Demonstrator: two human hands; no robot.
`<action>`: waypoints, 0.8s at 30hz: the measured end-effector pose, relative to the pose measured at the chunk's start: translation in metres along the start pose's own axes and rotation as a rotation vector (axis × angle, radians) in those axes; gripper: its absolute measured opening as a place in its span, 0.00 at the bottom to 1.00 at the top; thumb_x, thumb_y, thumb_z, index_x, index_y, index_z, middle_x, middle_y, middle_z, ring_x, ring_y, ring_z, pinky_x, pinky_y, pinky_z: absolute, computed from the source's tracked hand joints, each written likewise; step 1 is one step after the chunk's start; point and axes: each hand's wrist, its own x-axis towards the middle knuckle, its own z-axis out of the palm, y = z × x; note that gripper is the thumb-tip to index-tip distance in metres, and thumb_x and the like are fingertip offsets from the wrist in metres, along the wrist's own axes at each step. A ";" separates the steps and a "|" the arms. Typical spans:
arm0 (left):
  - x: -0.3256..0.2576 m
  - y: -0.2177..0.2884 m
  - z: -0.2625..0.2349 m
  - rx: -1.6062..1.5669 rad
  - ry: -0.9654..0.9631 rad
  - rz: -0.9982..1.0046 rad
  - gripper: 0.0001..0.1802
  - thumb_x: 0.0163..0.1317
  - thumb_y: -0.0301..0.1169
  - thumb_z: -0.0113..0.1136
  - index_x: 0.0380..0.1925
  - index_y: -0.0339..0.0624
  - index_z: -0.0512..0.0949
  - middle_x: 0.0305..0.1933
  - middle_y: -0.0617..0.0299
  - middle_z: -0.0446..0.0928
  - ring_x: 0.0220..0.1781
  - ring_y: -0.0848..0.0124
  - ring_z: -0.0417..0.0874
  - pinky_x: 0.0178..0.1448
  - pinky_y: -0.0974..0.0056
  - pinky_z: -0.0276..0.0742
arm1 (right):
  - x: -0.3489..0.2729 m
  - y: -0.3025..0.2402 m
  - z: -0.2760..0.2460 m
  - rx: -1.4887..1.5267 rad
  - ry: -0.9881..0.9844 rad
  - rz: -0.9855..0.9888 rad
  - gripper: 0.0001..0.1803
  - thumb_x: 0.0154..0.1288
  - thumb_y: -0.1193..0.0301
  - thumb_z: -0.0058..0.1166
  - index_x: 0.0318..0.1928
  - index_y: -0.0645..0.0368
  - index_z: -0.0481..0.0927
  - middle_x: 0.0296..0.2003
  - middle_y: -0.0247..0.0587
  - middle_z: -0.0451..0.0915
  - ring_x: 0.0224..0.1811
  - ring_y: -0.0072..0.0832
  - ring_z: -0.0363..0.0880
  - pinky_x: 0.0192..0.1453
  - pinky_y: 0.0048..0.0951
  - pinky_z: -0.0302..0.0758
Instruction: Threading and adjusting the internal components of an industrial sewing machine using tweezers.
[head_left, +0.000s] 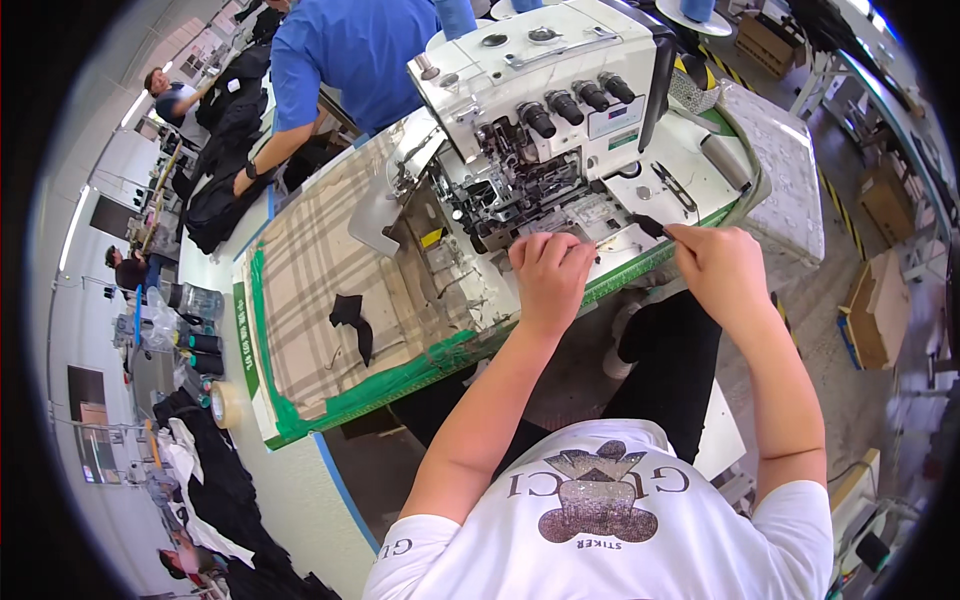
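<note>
- Left hand (550,272) is resting curled, holding nothing visible, at the sewing machine's (545,110) front, near the desk's (330,400) front edge.
- Right hand (718,268) is pinching black-handled tweezers (648,226).

1. The sewing machine (545,95) is white, with black knobs (575,105).
2. The table (330,300) wears a beige plaid cover edged in green tape.
3. A black fabric scrap (350,318) lies on it.
4. The neighbouring person's shirt (350,50) is blue.
</note>
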 end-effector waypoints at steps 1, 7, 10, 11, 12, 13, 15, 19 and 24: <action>-0.002 -0.001 -0.001 0.001 0.032 -0.001 0.11 0.48 0.31 0.72 0.32 0.54 0.82 0.35 0.74 0.74 0.43 0.69 0.73 0.55 0.57 0.63 | 0.004 -0.004 0.003 -0.184 -0.088 -0.004 0.12 0.60 0.71 0.56 0.42 0.55 0.87 0.26 0.51 0.82 0.28 0.48 0.82 0.34 0.43 0.78; -0.013 0.000 -0.004 -0.075 0.055 -0.059 0.10 0.48 0.31 0.71 0.30 0.54 0.80 0.35 0.74 0.73 0.42 0.69 0.73 0.54 0.57 0.62 | 0.022 -0.015 0.046 -0.385 -0.102 -0.073 0.08 0.60 0.68 0.54 0.36 0.52 0.85 0.22 0.45 0.82 0.27 0.44 0.83 0.33 0.44 0.79; -0.014 0.003 -0.010 -0.148 0.060 -0.075 0.08 0.49 0.29 0.69 0.30 0.53 0.79 0.36 0.72 0.74 0.42 0.68 0.73 0.54 0.57 0.62 | 0.038 -0.009 0.071 -0.449 -0.071 -0.124 0.07 0.62 0.68 0.52 0.33 0.52 0.83 0.22 0.42 0.82 0.25 0.42 0.84 0.30 0.42 0.79; -0.015 0.003 -0.013 -0.150 0.065 -0.084 0.08 0.49 0.29 0.69 0.30 0.53 0.79 0.36 0.72 0.74 0.42 0.68 0.73 0.54 0.57 0.62 | 0.044 -0.006 0.083 -0.429 -0.045 -0.138 0.07 0.62 0.68 0.52 0.33 0.52 0.83 0.22 0.42 0.82 0.25 0.42 0.84 0.29 0.42 0.79; -0.015 0.004 -0.015 -0.173 0.044 -0.090 0.08 0.49 0.29 0.68 0.30 0.52 0.80 0.37 0.71 0.75 0.43 0.67 0.74 0.54 0.57 0.62 | 0.046 -0.003 0.088 -0.409 -0.020 -0.150 0.07 0.62 0.68 0.53 0.34 0.52 0.84 0.22 0.41 0.82 0.24 0.42 0.83 0.29 0.42 0.78; -0.016 0.004 -0.018 -0.191 0.024 -0.100 0.08 0.50 0.28 0.68 0.30 0.50 0.80 0.38 0.70 0.76 0.44 0.65 0.74 0.54 0.58 0.62 | 0.045 -0.004 0.086 -0.413 -0.025 -0.161 0.07 0.62 0.68 0.53 0.34 0.52 0.84 0.22 0.41 0.82 0.24 0.42 0.83 0.29 0.42 0.78; -0.019 0.005 -0.021 -0.203 0.029 -0.108 0.07 0.51 0.28 0.66 0.31 0.50 0.79 0.39 0.69 0.76 0.43 0.66 0.75 0.53 0.58 0.63 | 0.039 -0.008 0.078 -0.094 -0.033 -0.311 0.06 0.62 0.68 0.54 0.34 0.52 0.83 0.21 0.40 0.81 0.23 0.42 0.82 0.28 0.41 0.78; -0.022 0.006 -0.026 -0.283 0.048 -0.131 0.08 0.52 0.27 0.65 0.32 0.47 0.77 0.39 0.66 0.77 0.43 0.62 0.77 0.50 0.58 0.68 | 0.030 -0.013 0.068 -0.317 0.047 -0.228 0.06 0.62 0.69 0.54 0.36 0.52 0.82 0.21 0.40 0.80 0.22 0.41 0.81 0.25 0.40 0.76; -0.014 0.015 -0.033 -0.421 0.079 -0.149 0.09 0.53 0.23 0.66 0.34 0.42 0.76 0.38 0.60 0.78 0.42 0.57 0.78 0.49 0.55 0.73 | 0.042 -0.002 0.097 -0.303 0.018 -0.267 0.08 0.64 0.69 0.50 0.38 0.52 0.82 0.22 0.40 0.81 0.23 0.42 0.82 0.25 0.41 0.77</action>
